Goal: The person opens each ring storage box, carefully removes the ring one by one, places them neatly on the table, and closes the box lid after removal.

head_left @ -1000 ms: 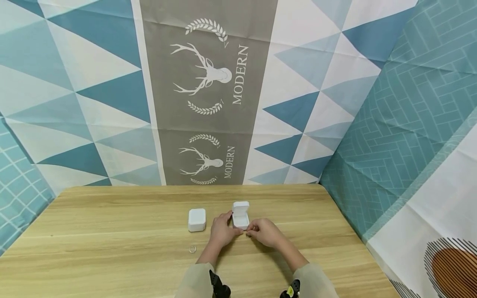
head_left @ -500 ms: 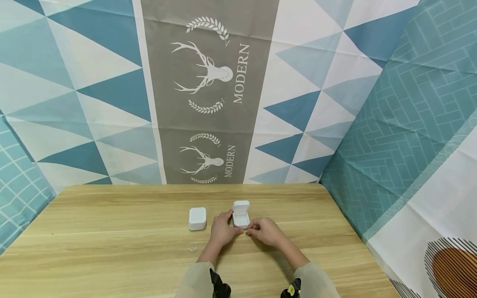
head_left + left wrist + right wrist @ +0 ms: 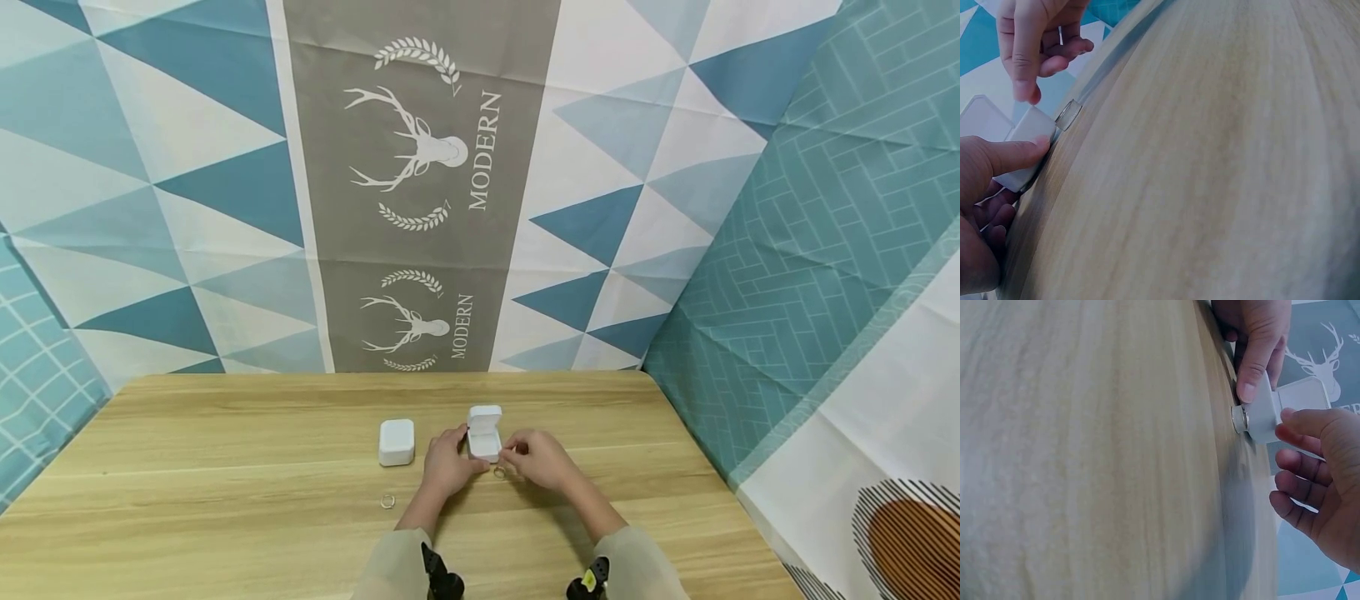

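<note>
My left hand [image 3: 447,463] holds a small white ring box [image 3: 484,447], its lid raised, standing on the table. The thumb lies along the front face and the fingers reach round the left side. A ring [image 3: 1069,115] stands on edge on the wood just in front of the box; in the head view this ring [image 3: 499,472] shows as a small circle. My right hand [image 3: 1329,469] hovers at the box's right front corner, thumb and forefinger tips close together, other fingers loosely bent. I see nothing between them. Whether the tips touch the box is unclear.
A second white box [image 3: 396,442], closed, stands to the left of the hands. Another ring [image 3: 387,502] lies on the wooden table [image 3: 225,517] nearer me. A patterned cloth [image 3: 420,208] hangs behind the table's back edge.
My right hand has risen slightly away from the ring in front of the box, which is now uncovered. My left hand and the open box stay put.
</note>
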Demonstrator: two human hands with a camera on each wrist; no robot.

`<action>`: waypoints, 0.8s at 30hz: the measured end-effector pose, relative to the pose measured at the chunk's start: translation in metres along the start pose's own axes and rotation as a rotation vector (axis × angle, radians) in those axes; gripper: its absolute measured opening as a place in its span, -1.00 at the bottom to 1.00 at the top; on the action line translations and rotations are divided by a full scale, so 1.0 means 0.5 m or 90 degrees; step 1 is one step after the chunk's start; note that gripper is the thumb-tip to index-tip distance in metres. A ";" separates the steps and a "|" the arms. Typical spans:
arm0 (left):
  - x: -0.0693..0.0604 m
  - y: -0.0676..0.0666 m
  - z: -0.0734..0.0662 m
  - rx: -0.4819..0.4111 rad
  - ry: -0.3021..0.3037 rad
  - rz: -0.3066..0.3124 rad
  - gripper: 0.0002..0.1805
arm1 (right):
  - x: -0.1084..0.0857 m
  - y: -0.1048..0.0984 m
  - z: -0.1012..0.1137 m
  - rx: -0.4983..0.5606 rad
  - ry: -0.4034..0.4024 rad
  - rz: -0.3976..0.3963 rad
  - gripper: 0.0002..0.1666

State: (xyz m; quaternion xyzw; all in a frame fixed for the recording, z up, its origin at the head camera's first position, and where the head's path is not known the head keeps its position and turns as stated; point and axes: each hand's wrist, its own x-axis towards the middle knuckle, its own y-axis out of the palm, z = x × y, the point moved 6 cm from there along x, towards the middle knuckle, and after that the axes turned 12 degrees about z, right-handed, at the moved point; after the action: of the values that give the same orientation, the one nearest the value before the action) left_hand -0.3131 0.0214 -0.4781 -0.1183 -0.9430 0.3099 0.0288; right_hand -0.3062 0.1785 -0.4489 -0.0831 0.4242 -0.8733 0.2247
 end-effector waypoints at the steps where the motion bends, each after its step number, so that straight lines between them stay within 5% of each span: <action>1: 0.000 0.000 0.000 0.000 0.000 0.000 -0.15 | 0.000 -0.003 0.000 0.004 0.002 -0.008 -0.81; 24: 0.000 0.000 -0.001 -0.006 -0.005 0.003 -0.14 | 0.016 -0.043 0.001 0.194 0.066 -0.168 -0.75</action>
State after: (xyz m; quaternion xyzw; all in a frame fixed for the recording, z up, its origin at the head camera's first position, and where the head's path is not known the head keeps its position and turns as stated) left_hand -0.3130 0.0215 -0.4778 -0.1194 -0.9443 0.3059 0.0239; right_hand -0.3199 0.1863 -0.4322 -0.0576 0.2834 -0.9524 0.0964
